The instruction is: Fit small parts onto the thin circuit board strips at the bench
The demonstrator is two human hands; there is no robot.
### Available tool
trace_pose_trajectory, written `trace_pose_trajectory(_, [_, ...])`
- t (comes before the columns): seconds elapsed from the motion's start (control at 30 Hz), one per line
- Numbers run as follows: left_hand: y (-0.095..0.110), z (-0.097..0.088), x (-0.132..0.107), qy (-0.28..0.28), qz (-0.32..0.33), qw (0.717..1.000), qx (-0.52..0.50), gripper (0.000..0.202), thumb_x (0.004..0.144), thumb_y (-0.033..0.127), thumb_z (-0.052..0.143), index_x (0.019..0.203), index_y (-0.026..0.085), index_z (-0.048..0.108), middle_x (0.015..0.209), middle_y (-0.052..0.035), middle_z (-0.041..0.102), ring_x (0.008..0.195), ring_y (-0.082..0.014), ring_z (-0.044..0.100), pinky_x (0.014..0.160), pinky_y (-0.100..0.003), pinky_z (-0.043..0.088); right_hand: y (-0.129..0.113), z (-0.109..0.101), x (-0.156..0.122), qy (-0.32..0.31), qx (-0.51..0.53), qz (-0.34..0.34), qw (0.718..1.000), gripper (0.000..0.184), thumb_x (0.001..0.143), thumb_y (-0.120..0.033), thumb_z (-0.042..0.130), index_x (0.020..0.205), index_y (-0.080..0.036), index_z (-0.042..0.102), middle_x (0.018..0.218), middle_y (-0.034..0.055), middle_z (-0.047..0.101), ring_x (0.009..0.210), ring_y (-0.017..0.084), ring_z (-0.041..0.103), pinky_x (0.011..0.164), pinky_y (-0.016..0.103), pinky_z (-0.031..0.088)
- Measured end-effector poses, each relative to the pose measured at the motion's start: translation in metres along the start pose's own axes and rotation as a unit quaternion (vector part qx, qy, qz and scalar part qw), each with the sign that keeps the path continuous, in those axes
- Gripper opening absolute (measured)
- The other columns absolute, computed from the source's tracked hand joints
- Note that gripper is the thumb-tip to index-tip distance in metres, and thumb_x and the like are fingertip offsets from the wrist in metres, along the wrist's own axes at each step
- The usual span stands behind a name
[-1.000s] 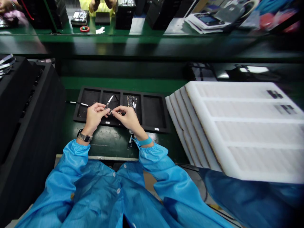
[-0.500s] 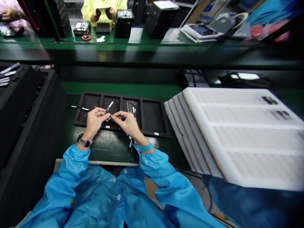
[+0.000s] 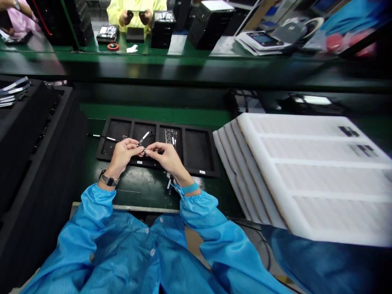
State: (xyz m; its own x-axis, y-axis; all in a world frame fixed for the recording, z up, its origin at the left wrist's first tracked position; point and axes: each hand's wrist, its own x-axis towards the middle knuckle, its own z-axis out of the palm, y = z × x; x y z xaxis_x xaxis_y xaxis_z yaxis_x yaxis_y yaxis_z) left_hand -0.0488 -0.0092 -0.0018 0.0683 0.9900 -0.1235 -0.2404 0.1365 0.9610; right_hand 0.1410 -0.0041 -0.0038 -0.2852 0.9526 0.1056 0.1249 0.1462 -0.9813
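Over a black foam tray (image 3: pixel 200 167) with several compartments, my two hands meet. My left hand (image 3: pixel 123 154), with a watch on its wrist, pinches a small flex cable (image 3: pixel 145 137); its pale strip and dark tip stick up past the fingers. Thumb and forefinger of my right hand (image 3: pixel 165 157) close on a tiny part at the same spot, its kind hidden by the fingertips. Small circuit boards (image 3: pixel 170 135) lie in the compartment beyond my right hand. Left of the tray, a thin black cable (image 3: pixel 97 135) with white marks crosses its rim.
Stacked white foam trays (image 3: pixel 306 175) stand at right, and tall black foam stacks (image 3: pixel 45 163) at left. Small dark strips (image 3: pixel 168 187) lie near my right wrist. Across the raised green shelf (image 3: pixel 147 65), a co-worker in yellow (image 3: pixel 122 16) holds a dark part.
My fingers stay together on the small part, with only a slight shift of the right hand. The whole view has moved a little.
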Motion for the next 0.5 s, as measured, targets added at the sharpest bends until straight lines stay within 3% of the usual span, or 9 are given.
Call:
trace_pose_trajectory(0.33, [-0.002, 0.001, 0.0, -0.002, 0.007, 1.0, 0.014, 0.044, 0.061, 0.037, 0.096, 0.085, 0.017, 0.066, 0.065, -0.0016, 0.074, 0.06, -0.0179, 0.072, 0.069, -0.033, 0.059, 0.0, 0.001, 0.001, -0.011, -0.016, 0.002, 1.0, 0.035, 0.084, -0.052, 0.08, 0.085, -0.017, 0.08, 0.083, 0.006, 0.078, 0.075, 0.019, 0.065, 0.073, 0.032, 0.051])
trace_pose_trajectory(0.4, [0.001, 0.002, -0.001, 0.008, 0.027, 0.999, 0.021, 0.04, 0.063, 0.036, 0.094, 0.086, 0.017, 0.067, 0.066, -0.0018, 0.074, 0.06, -0.0174, 0.071, 0.066, -0.031, 0.058, -0.002, 0.002, 0.0, -0.009, -0.02, -0.001, 1.0, 0.035, 0.084, -0.052, 0.08, 0.088, -0.017, 0.08, 0.085, 0.0062, 0.079, 0.076, 0.019, 0.065, 0.074, 0.032, 0.052])
trace_pose_trajectory(0.5, [0.012, 0.001, -0.005, 0.074, 0.107, 0.991, 0.037, 0.034, 0.068, 0.032, 0.09, 0.092, 0.016, 0.073, 0.077, -0.0043, 0.078, 0.069, -0.0175, 0.073, 0.063, -0.027, 0.056, -0.008, -0.01, -0.001, 0.025, -0.036, -0.017, 0.999, 0.033, 0.086, -0.047, 0.078, 0.1, -0.017, 0.081, 0.088, 0.005, 0.077, 0.08, 0.018, 0.065, 0.076, 0.032, 0.052])
